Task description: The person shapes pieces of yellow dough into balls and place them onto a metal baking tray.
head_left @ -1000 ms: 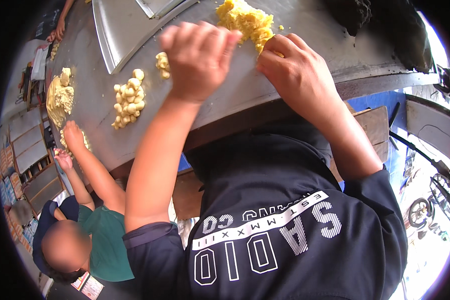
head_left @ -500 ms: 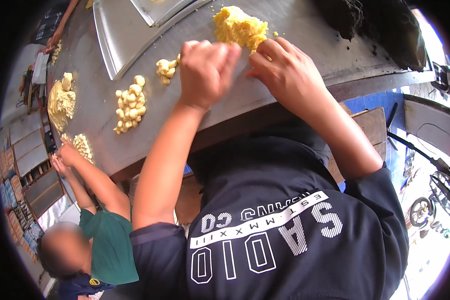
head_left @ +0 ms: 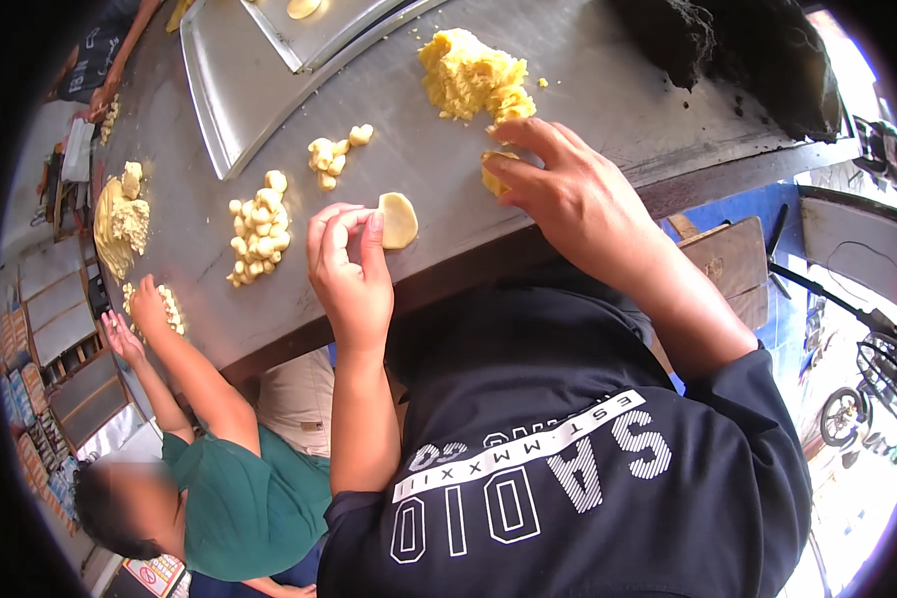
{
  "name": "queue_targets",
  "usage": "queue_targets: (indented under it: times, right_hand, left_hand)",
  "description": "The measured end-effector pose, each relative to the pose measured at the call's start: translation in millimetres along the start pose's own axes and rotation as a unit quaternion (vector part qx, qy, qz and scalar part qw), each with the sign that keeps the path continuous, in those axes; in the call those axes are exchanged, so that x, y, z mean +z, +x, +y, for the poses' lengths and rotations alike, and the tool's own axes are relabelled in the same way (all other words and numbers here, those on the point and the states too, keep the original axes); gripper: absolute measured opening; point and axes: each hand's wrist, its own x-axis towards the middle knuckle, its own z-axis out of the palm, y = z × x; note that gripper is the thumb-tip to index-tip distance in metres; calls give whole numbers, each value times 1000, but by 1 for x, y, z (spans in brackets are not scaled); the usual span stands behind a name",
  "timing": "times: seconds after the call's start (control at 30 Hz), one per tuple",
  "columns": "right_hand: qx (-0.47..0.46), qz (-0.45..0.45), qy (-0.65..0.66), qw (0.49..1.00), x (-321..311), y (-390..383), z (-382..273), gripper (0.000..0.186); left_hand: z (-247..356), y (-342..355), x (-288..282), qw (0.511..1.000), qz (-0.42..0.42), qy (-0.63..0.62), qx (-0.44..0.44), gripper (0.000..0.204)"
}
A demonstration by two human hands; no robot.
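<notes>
One dough disc [head_left: 400,221]; table edge [head_left: 458,243] near

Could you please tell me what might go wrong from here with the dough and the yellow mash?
The thin dough round might sag or tear, since the left hand grips it only by one side.
The yellow piece at the fingers of the right hand might shed bits; the mash looks crumbly, with crumbs beside it.
The dough balls are heaped against each other, so they could stick together.
</notes>
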Motion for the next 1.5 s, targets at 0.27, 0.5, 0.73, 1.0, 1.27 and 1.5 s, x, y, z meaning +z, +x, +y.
queue_targets:
  times: [0.27,0.5,0.73,1.0,1.27,1.5]
  right_hand:
    - [-25,34,117,992,26,18,-26,27]
    - [-69,36,243,967,28,30,-24,22]
    - [-109,-2,78,991,39,13,-34,26]
    - [5,20,203,979,31,30,-27,49]
    - [13,5,119,993,27,42,-34,36]
    - [33,19,-183,982,0,13,22,18]
  left_hand:
    - [51,16,7,848,-40,-463,-256,47]
    - [6,22,5,962,-145,-227,-48,31]
    - [20,38,22,988,-99,-70,95,26]
    - [9,30,7,951,-222,-197,81,72]
    - [12,25,15,975,-157,-126,91,53]
    - [6,28,-5,870,-233,-414,-128,60]
